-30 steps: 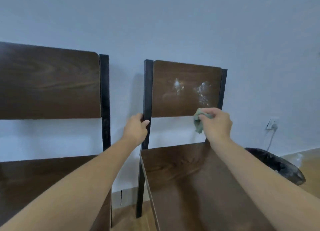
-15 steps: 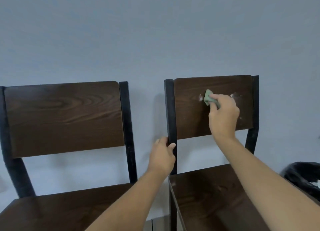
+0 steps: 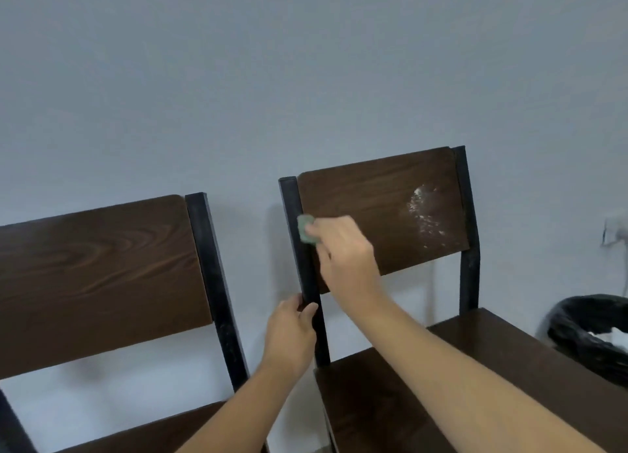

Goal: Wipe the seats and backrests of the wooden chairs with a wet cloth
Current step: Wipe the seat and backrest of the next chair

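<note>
Two dark wooden chairs with black metal frames stand against the wall. My right hand [image 3: 343,245] grips a small green cloth [image 3: 305,227] and presses it on the left edge of the right chair's backrest [image 3: 380,197]. A white powdery stain [image 3: 424,214] marks the right part of that backrest. My left hand [image 3: 292,333] grips the right chair's black left post [image 3: 307,275] just below the backrest. The right chair's seat [image 3: 475,360] lies under my right forearm. The left chair's backrest [image 3: 98,269] is untouched.
A bin lined with a black bag [image 3: 591,333] stands on the floor to the right of the right chair. A wall socket with a plug [image 3: 611,231] sits on the pale wall at the right edge. The left chair's black post [image 3: 217,282] stands near my left hand.
My right hand has swept the cloth leftward across the backrest to its left edge. The left white stain is gone; the right one remains. My left hand keeps its grip on the post.
</note>
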A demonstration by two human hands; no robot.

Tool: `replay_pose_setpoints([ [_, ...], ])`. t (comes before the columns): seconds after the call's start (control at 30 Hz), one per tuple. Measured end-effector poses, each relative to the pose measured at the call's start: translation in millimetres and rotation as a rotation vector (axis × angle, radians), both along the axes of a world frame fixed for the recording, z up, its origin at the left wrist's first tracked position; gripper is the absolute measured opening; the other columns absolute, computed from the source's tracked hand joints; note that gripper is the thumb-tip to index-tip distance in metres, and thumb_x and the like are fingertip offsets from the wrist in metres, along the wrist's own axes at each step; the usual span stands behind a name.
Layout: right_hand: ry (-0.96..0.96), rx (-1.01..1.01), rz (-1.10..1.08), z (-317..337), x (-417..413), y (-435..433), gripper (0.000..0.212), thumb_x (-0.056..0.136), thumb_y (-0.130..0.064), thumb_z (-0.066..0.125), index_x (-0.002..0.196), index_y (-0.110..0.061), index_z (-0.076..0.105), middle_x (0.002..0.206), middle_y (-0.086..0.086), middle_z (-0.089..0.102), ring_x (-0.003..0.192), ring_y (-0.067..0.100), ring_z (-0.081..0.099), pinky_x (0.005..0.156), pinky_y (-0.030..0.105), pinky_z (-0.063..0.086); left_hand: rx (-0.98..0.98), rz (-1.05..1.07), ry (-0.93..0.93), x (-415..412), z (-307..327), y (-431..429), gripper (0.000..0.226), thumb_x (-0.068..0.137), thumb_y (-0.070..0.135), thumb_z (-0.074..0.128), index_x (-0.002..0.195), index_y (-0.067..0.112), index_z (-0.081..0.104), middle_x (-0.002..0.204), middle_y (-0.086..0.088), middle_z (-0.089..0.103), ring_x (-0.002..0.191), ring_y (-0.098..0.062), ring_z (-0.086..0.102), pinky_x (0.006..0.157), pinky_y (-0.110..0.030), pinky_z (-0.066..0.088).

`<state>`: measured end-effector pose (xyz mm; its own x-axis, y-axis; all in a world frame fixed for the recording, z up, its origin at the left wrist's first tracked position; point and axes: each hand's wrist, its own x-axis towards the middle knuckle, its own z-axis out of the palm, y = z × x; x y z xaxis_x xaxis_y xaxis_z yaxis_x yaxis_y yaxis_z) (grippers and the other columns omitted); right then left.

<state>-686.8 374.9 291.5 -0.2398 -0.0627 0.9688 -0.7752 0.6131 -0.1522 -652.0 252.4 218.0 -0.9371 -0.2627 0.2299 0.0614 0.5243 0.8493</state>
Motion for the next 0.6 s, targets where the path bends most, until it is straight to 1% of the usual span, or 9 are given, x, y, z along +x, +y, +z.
replay_pose_setpoints([
  [0.07, -0.040, 0.166, 0.014, -40.9, 5.8, 36.4, 0.021, 0.092, 0.006, 0.060, 0.107, 0.000, 0.073, 0.103, 0.013, 0.072, 0.095, 0.027, 0.066, 0.086, 0.035, 0.056, -0.054, 0.008, 0.004, -0.5, -3.8, 2.5, 0.034, 0.106, 0.031, 0.048, 0.128, 0.008, 0.061, 0.105, -0.010, 0.068, 0.085, -0.023, 0.064, 0.073, -0.035, 0.054],
  [0.1, -0.071, 0.090, -0.057, -44.3, -2.2, 67.2, 0.023, 0.091, 0.005, 0.061, 0.110, -0.001, 0.072, 0.104, 0.013, 0.072, 0.096, 0.026, 0.067, 0.087, 0.037, 0.056, -0.081, 0.010, 0.001, -1.7, -4.6, 5.5, 0.037, 0.106, 0.033, 0.048, 0.130, 0.008, 0.061, 0.108, -0.009, 0.068, 0.091, -0.023, 0.066, 0.079, -0.035, 0.056],
  [0.17, -0.212, -0.259, -0.276, -18.0, -29.1, 125.0, 0.025, 0.089, 0.005, 0.065, 0.111, -0.003, 0.072, 0.104, 0.014, 0.072, 0.098, 0.030, 0.068, 0.087, 0.041, 0.057, -0.083, 0.014, -0.008, -2.2, -2.6, 8.8, 0.042, 0.105, 0.036, 0.048, 0.138, 0.012, 0.058, 0.123, -0.007, 0.069, 0.111, -0.023, 0.067, 0.096, -0.039, 0.058],
  [0.27, -0.323, -0.640, -0.414, 42.8, -63.2, 146.8, 0.024, 0.093, -0.004, 0.062, 0.115, -0.006, 0.072, 0.112, 0.013, 0.072, 0.105, 0.027, 0.066, 0.091, 0.025, 0.044, -0.054, 0.018, -0.015, -0.4, 4.3, 7.4, 0.045, 0.104, 0.038, 0.049, 0.143, 0.016, 0.055, 0.133, -0.007, 0.066, 0.120, -0.024, 0.066, 0.101, -0.043, 0.058],
  [0.33, -0.245, -0.500, -0.290, 38.9, -53.3, 104.2, 0.024, 0.093, -0.003, 0.064, 0.115, -0.008, 0.072, 0.114, 0.009, 0.071, 0.104, 0.015, 0.063, 0.091, 0.016, 0.044, -0.075, 0.014, -0.015, -1.2, 3.3, 1.6, 0.045, 0.104, 0.037, 0.049, 0.143, 0.015, 0.055, 0.132, -0.008, 0.066, 0.117, -0.025, 0.067, 0.098, -0.044, 0.060],
  [0.43, -0.173, -0.081, -0.125, -29.8, -20.9, 75.6, 0.029, 0.087, 0.005, 0.070, 0.114, -0.004, 0.073, 0.113, 0.010, 0.073, 0.107, 0.018, 0.066, 0.094, 0.025, 0.055, -0.090, 0.041, -0.018, -1.6, 0.9, -0.9, 0.045, 0.103, 0.037, 0.050, 0.141, 0.014, 0.056, 0.129, -0.009, 0.068, 0.115, -0.025, 0.068, 0.097, -0.043, 0.060],
  [0.47, -0.178, -0.083, -0.153, -34.7, -19.7, 91.7, 0.029, 0.087, 0.005, 0.070, 0.114, -0.004, 0.073, 0.112, 0.011, 0.073, 0.107, 0.021, 0.067, 0.093, 0.028, 0.056, -0.085, 0.043, -0.019, -1.8, 1.2, 1.5, 0.044, 0.103, 0.036, 0.051, 0.141, 0.014, 0.056, 0.129, -0.009, 0.069, 0.114, -0.025, 0.068, 0.097, -0.043, 0.060],
  [0.53, -0.259, -0.339, -0.263, -3.1, -34.4, 126.4, 0.025, 0.092, 0.000, 0.066, 0.115, -0.007, 0.073, 0.111, 0.011, 0.073, 0.105, 0.025, 0.068, 0.091, 0.029, 0.055, -0.060, 0.035, -0.009, -0.2, 2.6, 5.6, 0.044, 0.104, 0.035, 0.051, 0.141, 0.013, 0.056, 0.130, -0.010, 0.068, 0.116, -0.026, 0.067, 0.097, -0.044, 0.060],
  [0.6, -0.281, -0.577, -0.360, 36.1, -53.9, 141.9, 0.024, 0.095, -0.005, 0.063, 0.116, -0.009, 0.073, 0.112, 0.010, 0.072, 0.104, 0.020, 0.066, 0.091, 0.015, 0.050, -0.051, 0.031, 0.014, 1.5, 4.9, 6.2, 0.045, 0.104, 0.034, 0.050, 0.144, 0.013, 0.054, 0.134, -0.010, 0.066, 0.120, -0.027, 0.066, 0.098, -0.045, 0.059],
])
